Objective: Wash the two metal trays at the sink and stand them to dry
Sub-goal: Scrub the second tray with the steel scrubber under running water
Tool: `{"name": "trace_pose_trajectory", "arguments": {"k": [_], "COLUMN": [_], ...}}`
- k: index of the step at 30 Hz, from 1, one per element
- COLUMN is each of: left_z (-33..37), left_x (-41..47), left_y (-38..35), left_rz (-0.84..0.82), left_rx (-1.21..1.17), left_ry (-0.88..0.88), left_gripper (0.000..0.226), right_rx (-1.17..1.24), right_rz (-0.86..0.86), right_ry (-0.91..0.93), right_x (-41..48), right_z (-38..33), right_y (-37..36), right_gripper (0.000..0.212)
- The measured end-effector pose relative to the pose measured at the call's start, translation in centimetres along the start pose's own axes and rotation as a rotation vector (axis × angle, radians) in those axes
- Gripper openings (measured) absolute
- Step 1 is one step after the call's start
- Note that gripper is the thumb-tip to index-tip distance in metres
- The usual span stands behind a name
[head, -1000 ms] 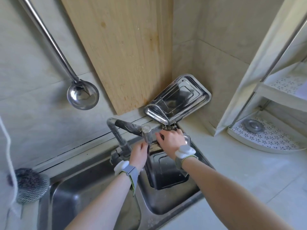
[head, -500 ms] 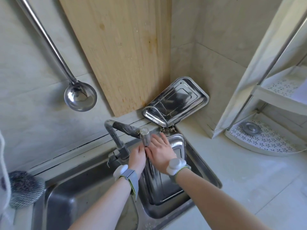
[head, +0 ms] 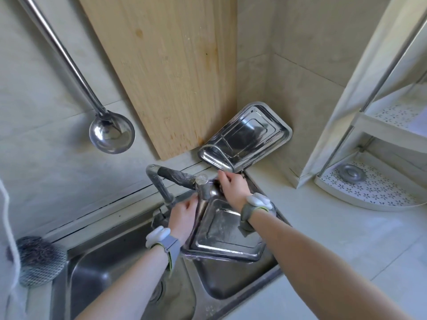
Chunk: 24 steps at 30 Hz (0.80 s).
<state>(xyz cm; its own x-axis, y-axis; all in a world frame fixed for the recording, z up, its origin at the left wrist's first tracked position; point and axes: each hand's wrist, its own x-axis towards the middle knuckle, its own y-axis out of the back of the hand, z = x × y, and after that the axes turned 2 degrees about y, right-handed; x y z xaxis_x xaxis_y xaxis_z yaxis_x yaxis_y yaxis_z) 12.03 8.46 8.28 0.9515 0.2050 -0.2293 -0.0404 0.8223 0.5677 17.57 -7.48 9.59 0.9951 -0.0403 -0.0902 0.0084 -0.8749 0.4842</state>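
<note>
One shiny metal tray (head: 247,137) stands tilted in the back corner, leaning on the wall and the wooden board. The second metal tray (head: 227,236) lies tilted over the right sink basin (head: 233,282), its hollow side up, under the tap spout (head: 202,188). My left hand (head: 183,215) grips this tray's left edge beside the tap. My right hand (head: 233,188) rests at the tray's far end with fingers spread, just below the standing tray. Whether water runs from the spout is unclear.
A wooden cutting board (head: 171,72) leans on the back wall. A steel ladle (head: 111,135) hangs to the left. A wire scourer (head: 39,259) lies left of the left basin (head: 111,280). A white corner shelf (head: 374,188) with a metal strainer stands on the counter at right.
The tray in the sink has tipped from steep to nearly flat, hollow side up. My right hand slid from the tray's middle back to its far end.
</note>
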Motion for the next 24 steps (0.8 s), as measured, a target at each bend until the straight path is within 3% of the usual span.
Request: {"name": "trace_pose_trajectory", "arguments": {"k": [2,5,9,11,13,16,19,21,22,24], "left_z": [0.6,-1.2,-3.2,-2.9,-2.3,-1.2,-1.7,-1.6,-1.8,-2.2], "left_x": [-0.6,-0.7,-1.6,-1.9,-1.8,-1.5,-0.7,-0.7,-0.7,-1.0], "left_y": [0.0,1.4,2.2,1.7,0.6,-1.2,-1.7,-0.7,-0.3,0.2], "left_rz": [0.141,0.25,0.246,0.259,0.26,0.231,0.266,0.302,0.315,0.317], "left_rx": [-0.033,-0.134,-0.209,-0.25,-0.215,-0.18,-0.276,-0.332,-0.329,-0.301], "left_ry": [-0.034,0.13,0.267,0.324,0.345,0.349,0.43,0.453,0.447,0.446], "left_gripper": [0.061,0.07,0.071,0.071,0.069,0.069,0.075,0.069,0.066,0.064], "right_rx": [0.014,-0.172,-0.168,-0.129,-0.102,-0.179,-0.295,-0.397,-0.414,-0.381], "right_rz": [0.002,0.026,0.084,0.107,0.168,0.142,-0.113,-0.269,-0.281,-0.13], "right_ry": [0.058,0.084,-0.541,-0.676,-0.581,-0.142,0.358,0.594,0.602,0.296], "right_x": [-0.4,-0.9,-1.1,-1.3,-1.4,-2.7,-6.3,-7.9,-7.9,-6.6], "right_z": [-0.2,3.8,12.0,12.3,10.0,5.6,2.6,4.2,6.3,10.6], "right_y": [-0.5,0.2,2.8,2.5,0.5,-3.9,-6.4,-5.4,-4.5,-2.4], "right_gripper": [0.04,0.035,0.058,0.063,0.053,0.052,0.055,0.057,0.057,0.047]}}
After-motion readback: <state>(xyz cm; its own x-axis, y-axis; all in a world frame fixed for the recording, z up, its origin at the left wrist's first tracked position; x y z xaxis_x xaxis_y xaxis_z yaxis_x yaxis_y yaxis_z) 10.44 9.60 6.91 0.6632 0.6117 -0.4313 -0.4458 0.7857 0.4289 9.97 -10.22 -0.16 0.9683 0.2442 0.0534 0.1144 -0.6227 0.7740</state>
